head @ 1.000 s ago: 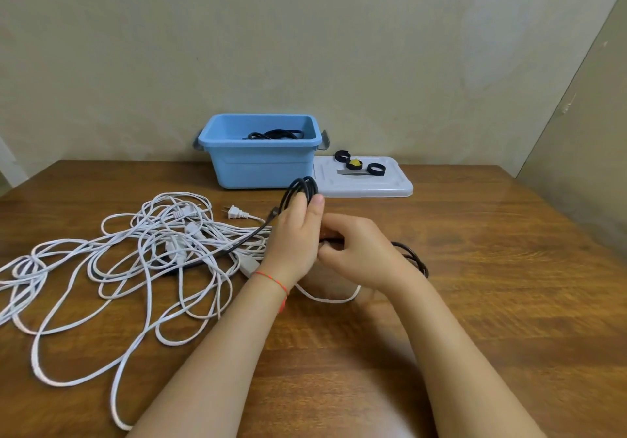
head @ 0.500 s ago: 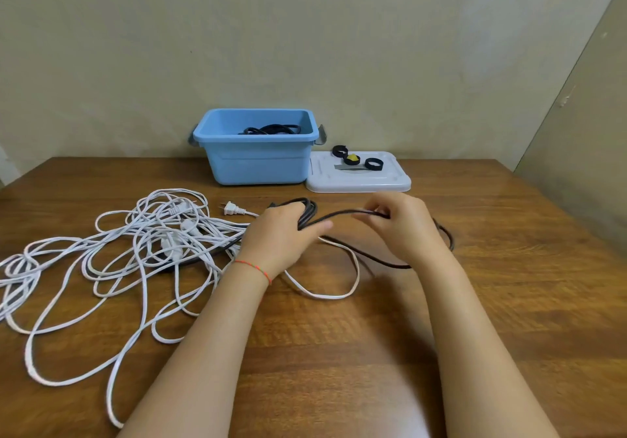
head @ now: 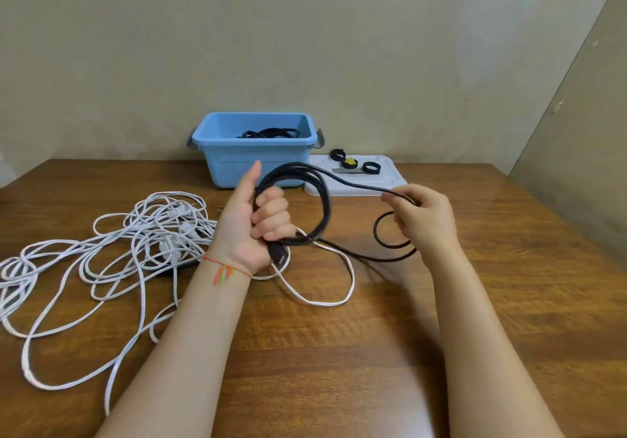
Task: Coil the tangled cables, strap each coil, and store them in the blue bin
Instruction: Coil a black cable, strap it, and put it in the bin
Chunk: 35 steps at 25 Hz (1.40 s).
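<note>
Wooden desk [head: 339, 369] against a plain wall, black cable half coiled in two hands above it.

Nearest, both forearms reach in over the desk's near edge. The left hand [head: 258, 223] has its fingers curled round several loops of the black cable [head: 324, 207], thumb up, plug end poking out below the fist. The right hand [head: 420, 217] pinches the free run of that cable, whose slack droops in a loop to the desk. It looks light and fairly springy, likely to hold a round coil yet unwind if let go, so the bundled crossing by the fist seems the place to grip and strap. Toward the left edge sprawls the tangled white cable [head: 112, 261], limp and thin. At the far edge stand the blue bin [head: 254, 166], a dark coil inside, and beside it a white lid [head: 393, 183] bearing straps [head: 371, 167].
</note>
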Available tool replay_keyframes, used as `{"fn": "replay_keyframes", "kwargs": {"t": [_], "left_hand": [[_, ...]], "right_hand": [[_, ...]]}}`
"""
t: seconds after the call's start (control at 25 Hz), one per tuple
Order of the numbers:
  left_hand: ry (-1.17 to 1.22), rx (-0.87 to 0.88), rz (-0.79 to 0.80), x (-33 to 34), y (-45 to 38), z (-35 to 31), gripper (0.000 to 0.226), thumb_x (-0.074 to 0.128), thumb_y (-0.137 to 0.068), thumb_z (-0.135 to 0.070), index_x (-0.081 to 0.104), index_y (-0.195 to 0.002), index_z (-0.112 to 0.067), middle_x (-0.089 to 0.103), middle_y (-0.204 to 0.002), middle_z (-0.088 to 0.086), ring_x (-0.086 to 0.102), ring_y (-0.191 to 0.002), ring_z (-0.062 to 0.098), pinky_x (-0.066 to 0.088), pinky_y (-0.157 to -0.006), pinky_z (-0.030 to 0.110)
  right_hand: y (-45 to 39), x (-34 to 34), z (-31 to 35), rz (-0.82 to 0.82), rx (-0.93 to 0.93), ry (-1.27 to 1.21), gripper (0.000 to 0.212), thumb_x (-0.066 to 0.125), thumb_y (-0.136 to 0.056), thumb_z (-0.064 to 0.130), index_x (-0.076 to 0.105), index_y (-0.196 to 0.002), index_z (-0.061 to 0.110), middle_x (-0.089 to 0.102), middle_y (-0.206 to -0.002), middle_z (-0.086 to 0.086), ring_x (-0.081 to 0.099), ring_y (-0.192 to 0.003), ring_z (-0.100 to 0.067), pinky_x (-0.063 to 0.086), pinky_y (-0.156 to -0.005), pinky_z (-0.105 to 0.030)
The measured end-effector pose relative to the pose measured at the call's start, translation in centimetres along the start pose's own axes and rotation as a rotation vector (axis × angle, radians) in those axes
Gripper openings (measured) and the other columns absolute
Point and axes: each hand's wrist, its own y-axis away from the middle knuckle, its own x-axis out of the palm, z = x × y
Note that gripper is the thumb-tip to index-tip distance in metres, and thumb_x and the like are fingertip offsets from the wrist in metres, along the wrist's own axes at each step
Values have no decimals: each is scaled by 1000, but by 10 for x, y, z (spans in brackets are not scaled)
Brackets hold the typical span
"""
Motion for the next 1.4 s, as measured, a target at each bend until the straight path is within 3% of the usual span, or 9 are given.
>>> {"fn": "replay_keyframes", "kwargs": {"t": [0.16, 0.24, 0.4, 0.64, 0.84, 1.0, 1.12, 1.24, 1.4], "left_hand": [[316, 70, -187, -22, -9, 0, 49, 52, -98, -39, 38, -55, -20, 26, -42, -8, 24, -30, 7, 23, -37, 18], [353, 92, -255, -25, -11, 1, 50, 51, -99, -40, 40, -55, -19, 26, -42, -8, 25, -30, 7, 24, -37, 18], [304, 103, -249, -21, -12, 5, 47, 50, -97, -49, 47, -61, -19, 29, -46, -8, 27, -34, 6, 27, -39, 20], [239, 144, -168, -16, -14, 12, 40, 40, -102, -42, 45, -70, -19, 31, -62, -8, 29, -47, 7, 32, -54, 23], [308, 201, -248, -22, -15, 12, 42, 38, -103, -43, 44, -69, -19, 33, -63, -8, 32, -47, 8, 33, -54, 24], [337, 197, -290, -21, -16, 12, 44, 40, -103, -46, 44, -67, -20, 34, -60, -8, 32, -46, 9, 33, -54, 24], [191, 230, -273, -14, -15, 13, 43, 42, -103, -44, 42, -67, -21, 33, -58, -6, 30, -45, 10, 33, -53, 25], [-149, 319, -203, 0, -13, 18, 42, 40, -104, -40, 40, -68, -20, 32, -58, -4, 28, -47, 11, 32, -53, 26], [-454, 393, -117, 12, -10, 29, 33, 38, -106, -30, 40, -76, -16, 38, -62, 0, 32, -50, 14, 31, -55, 27]], "right_hand": [[3, -1, -3, 226, 168, -199, 15, 70, -91, 18, 69, -96, 4, 45, -56, 5, 37, -47, -11, 40, -51, -27], [1, 5, -6, 134, 213, -183, 11, 65, -95, 21, 68, -98, 11, 50, -68, 2, 39, -54, -11, 37, -47, -23], [-2, 17, -12, -33, 86, 252, 6, 61, -95, 21, 63, -94, 16, 60, -86, 4, 54, -78, -13, 40, -64, -25], [7, 29, -7, 246, -96, 805, 10, 60, -97, 24, 68, -94, 20, 55, -100, 3, 55, -92, -21, 47, -74, -35], [16, 15, 11, 433, -115, 444, 17, 59, -98, 26, 68, -85, 20, 55, -72, 9, 47, -65, -4, 36, -58, -17], [16, 22, 12, 185, -39, 187, 35, 47, -103, 30, 59, -74, 16, 47, -60, 9, 41, -57, -9, 33, -56, -25], [14, 28, 12, -4, 65, 416, 38, 38, -106, 33, 57, -77, 17, 57, -70, 2, 48, -62, -14, 34, -55, -30], [16, 37, 10, 68, 123, 878, 21, 36, -106, 27, 50, -101, 12, 58, -88, -4, 55, -76, -26, 38, -59, -33], [29, 51, 15, 223, -28, 1065, 11, 49, -100, 11, 38, -100, 13, 49, -79, -1, 50, -70, -23, 30, -49, -30]]}}
